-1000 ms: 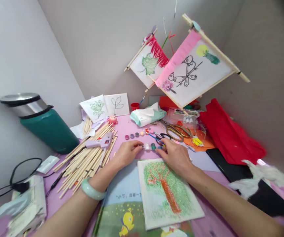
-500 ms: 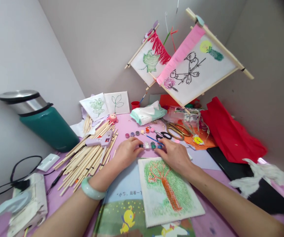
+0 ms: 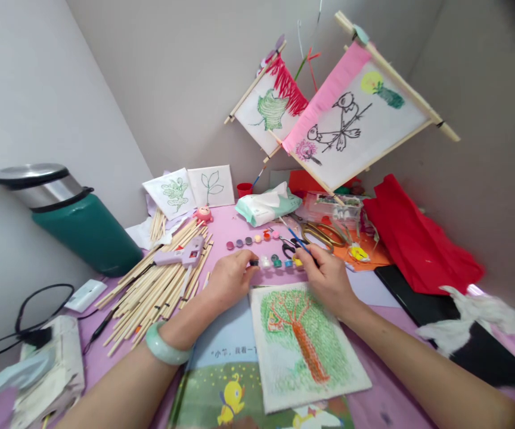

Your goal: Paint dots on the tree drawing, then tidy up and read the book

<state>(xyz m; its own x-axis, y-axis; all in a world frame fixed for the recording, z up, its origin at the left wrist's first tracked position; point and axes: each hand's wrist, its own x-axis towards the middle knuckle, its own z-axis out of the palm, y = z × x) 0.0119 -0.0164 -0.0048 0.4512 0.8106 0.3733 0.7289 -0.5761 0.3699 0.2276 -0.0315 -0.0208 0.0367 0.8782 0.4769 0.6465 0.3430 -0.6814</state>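
The fingers of my left hand (image 3: pixel 230 279) pinch the black end pot of a strip of small paint pots (image 3: pixel 276 261), which also has white, green, blue and yellow pots. At the strip's yellow end is my right hand (image 3: pixel 329 281), closed around a blue-handled paintbrush (image 3: pixel 299 239) whose tip points up and away to the left. Whether these fingers also grip the yellow pot, I cannot tell. Behind lies a second paint strip (image 3: pixel 248 241). In front of my hands, a canvas with a red-trunked green tree (image 3: pixel 307 348) rests on a picture book (image 3: pixel 215 372).
On the left are wooden sticks (image 3: pixel 159 304), a glue gun (image 3: pixel 181 255), a teal bottle (image 3: pixel 90 232) and a power strip (image 3: pixel 54 363). Scissors (image 3: pixel 324 235), wipes (image 3: pixel 269 205) and a red cup (image 3: pixel 244 189) sit behind. Hanging pictures (image 3: pixel 351 119) overhang the back; red cloth (image 3: pixel 422 238) lies right.
My right hand has shifted slightly right along the strip, uncovering the blue and yellow pots. The paintbrush has swung more upright with it. My left hand stays at the black pot.
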